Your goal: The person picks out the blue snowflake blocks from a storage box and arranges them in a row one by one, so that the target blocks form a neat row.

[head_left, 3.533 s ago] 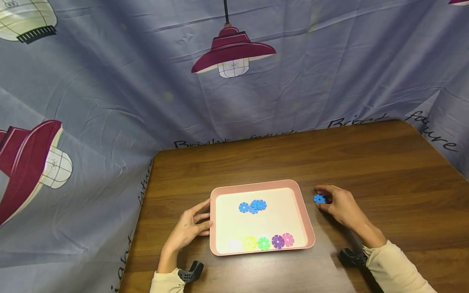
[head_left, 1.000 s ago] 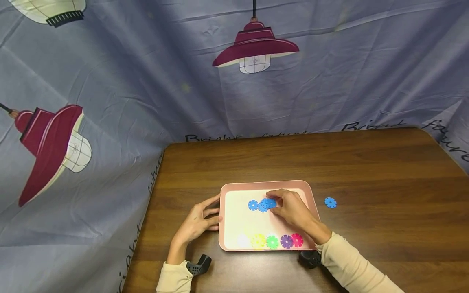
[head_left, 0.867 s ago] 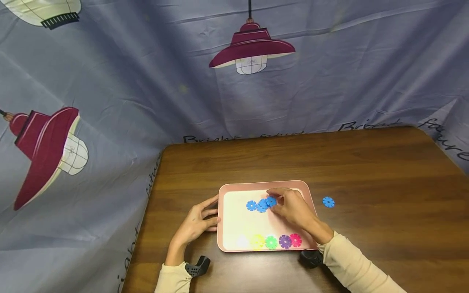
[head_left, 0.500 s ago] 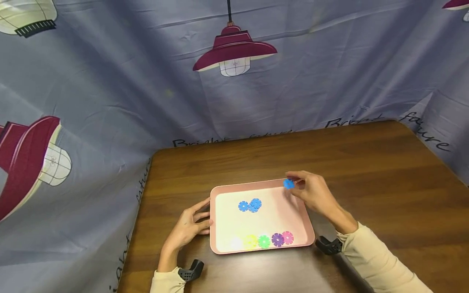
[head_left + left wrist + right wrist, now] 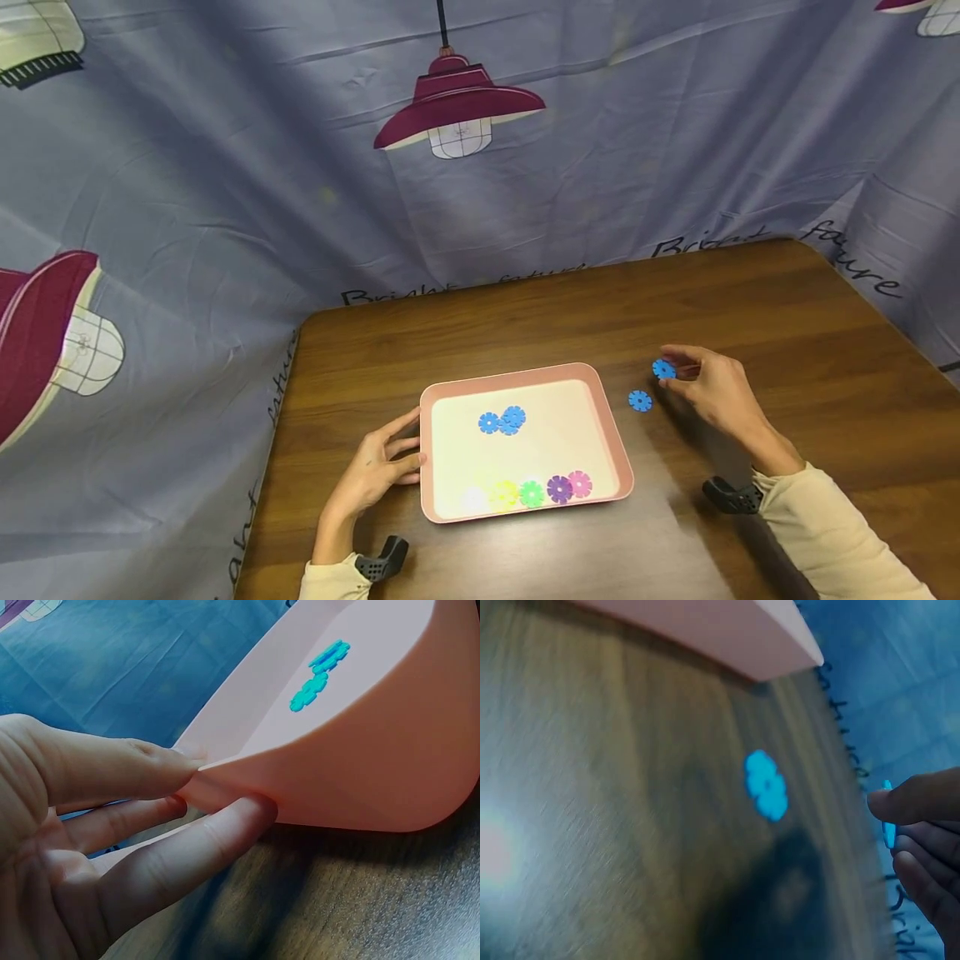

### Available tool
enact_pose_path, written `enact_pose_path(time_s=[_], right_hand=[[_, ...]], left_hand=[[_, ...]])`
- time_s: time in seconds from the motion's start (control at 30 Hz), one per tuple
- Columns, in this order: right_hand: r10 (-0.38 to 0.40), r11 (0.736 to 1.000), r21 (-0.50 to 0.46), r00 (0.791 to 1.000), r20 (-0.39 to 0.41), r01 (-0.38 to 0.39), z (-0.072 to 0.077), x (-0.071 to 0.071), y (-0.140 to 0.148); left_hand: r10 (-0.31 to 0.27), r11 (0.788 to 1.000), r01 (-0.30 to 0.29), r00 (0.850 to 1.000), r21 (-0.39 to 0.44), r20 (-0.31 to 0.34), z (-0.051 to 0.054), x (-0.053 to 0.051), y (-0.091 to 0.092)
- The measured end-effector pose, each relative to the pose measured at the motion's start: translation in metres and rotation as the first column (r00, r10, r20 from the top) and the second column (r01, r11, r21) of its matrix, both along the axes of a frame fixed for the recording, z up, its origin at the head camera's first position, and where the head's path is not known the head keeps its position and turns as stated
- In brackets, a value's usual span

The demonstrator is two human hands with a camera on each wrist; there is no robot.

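My left hand [image 5: 372,473] holds the left side of a pink tray [image 5: 615,433]; in the left wrist view its thumb lies at the rim and a fingertip [image 5: 255,814] touches the outer wall. Right of the tray, my right hand [image 5: 716,396] pinches a blue notched plastic disc [image 5: 663,369] between thumb and fingers, edge-on in the right wrist view. Another blue disc [image 5: 640,401] lies flat on the table just below and left of it. A small overlapping group of blue discs [image 5: 510,421] lies in the tray.
Along the tray's near edge lie a yellow disc [image 5: 505,495], a green disc [image 5: 532,493], a purple disc [image 5: 559,489] and a pink disc [image 5: 580,483]; glare washes out the spot to their left. A curtain [image 5: 600,183] hangs behind the wooden table [image 5: 480,325].
The right hand has lifted a blue disc from the group in the tray and carried it right, past the rim, over the table near the other disc. The left hand stays at the tray.
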State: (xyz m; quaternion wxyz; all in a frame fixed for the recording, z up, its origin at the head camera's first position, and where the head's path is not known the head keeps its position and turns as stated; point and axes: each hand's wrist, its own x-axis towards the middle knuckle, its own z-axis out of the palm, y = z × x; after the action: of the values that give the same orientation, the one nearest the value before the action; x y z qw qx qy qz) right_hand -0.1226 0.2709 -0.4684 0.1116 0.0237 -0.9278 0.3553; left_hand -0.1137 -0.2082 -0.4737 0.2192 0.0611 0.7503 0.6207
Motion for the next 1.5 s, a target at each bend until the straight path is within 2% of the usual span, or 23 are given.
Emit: enact_pose_path(time_s=[0.27,0.5,0.67,1.13,1.33,1.5], right_hand=[[0.003,1.000,-0.013,0.999,0.036,-0.002,-0.020,0.005,0.003],[-0.023,1.000,0.011,0.999,0.031,0.023,-0.029,0.013,0.007],[-0.021,1.000,-0.003,0.999,0.030,0.021,-0.033,0.015,0.005],[-0.026,1.000,-0.004,0.999,0.024,0.026,-0.037,0.019,0.005],[-0.029,1.000,0.007,0.999,0.026,0.029,-0.036,0.019,0.004],[-0.029,0.999,0.022,0.999,0.034,0.028,-0.028,0.018,0.003]], left_hand=[[0.022,1.000,-0.022,1.000,-0.007,0.021,0.002,0.002,-0.004],[-0.002,1.000,0.002,1.000,0.007,0.022,0.002,-0.001,0.000],[0.003,1.000,-0.004,1.000,0.013,0.026,0.004,-0.001,0.000],[0.001,1.000,-0.001,1.000,0.004,0.011,-0.001,0.000,0.000],[0.006,1.000,-0.006,1.000,0.009,0.022,0.001,0.001,0.000],[0.004,1.000,-0.004,1.000,0.014,0.024,0.002,-0.001,0.001]])
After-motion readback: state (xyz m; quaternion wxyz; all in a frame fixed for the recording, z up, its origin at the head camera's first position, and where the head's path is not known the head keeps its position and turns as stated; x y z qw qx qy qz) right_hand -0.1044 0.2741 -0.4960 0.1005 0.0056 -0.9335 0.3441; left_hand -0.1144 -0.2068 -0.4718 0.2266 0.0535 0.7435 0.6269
